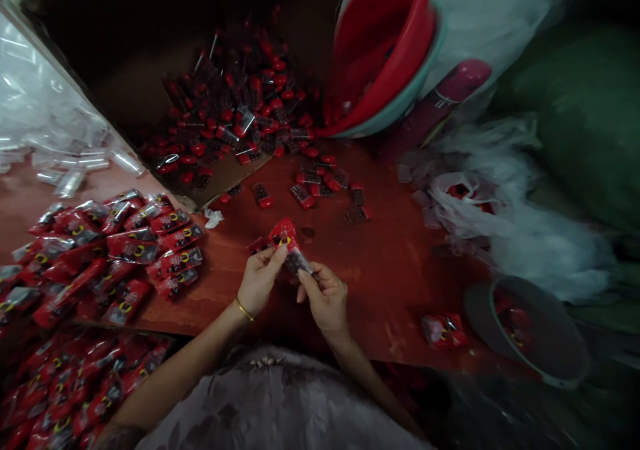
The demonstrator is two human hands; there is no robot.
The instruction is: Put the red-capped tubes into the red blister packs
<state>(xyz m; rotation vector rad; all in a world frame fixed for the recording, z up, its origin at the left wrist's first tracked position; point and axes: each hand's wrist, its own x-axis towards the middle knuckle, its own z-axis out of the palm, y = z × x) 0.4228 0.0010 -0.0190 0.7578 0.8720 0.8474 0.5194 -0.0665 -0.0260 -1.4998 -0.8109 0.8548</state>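
Over the red table I hold a small red-and-clear plastic packet between both hands. My left hand pinches its left side, thumb on top. My right hand grips the lower clear end, where something dark shows inside; its exact kind is too dim to tell. Another red packet edge shows just behind my left fingers. Beyond my hands lie several small clear cases with red ends, with dark pieces in them.
A cardboard box on its side spills red-ended cases. Filled red packets are piled at left, more below. Clear plastic tubes lie behind. At right are red basin, spray can, plastic bags, grey tub.
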